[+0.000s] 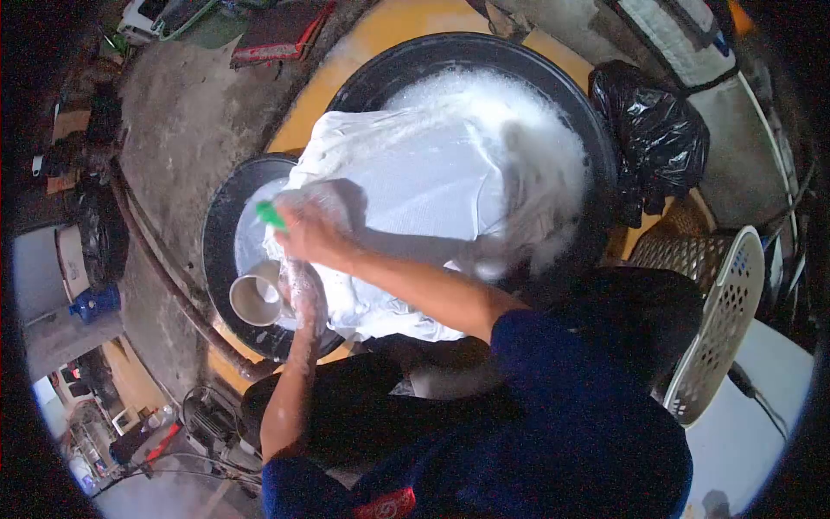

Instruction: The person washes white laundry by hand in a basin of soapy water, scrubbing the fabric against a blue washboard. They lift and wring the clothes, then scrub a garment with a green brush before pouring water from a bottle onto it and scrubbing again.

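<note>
A wet white cloth (424, 186) is spread over the foam in a large black tub (596, 151). Its left side reaches over a smaller black basin (216, 221). My right hand (307, 232) is closed around a bright green scrubbing brush (270, 214), above the cloth's left edge. Its bristles are hidden. Foam coats my left hand (303, 294), which grips the cloth's edge just below the right hand; its fingertips are partly hidden. A beige plastic cup (254, 299) lies tilted in the small basin, beside my left hand.
A black plastic bag (653, 134) stands right of the tub. Nearer me on that side is a perforated light plastic basket (718, 324). A long brown hose or pipe (164, 268) crosses the concrete floor at left. A motor (212, 419) sits at the lower left.
</note>
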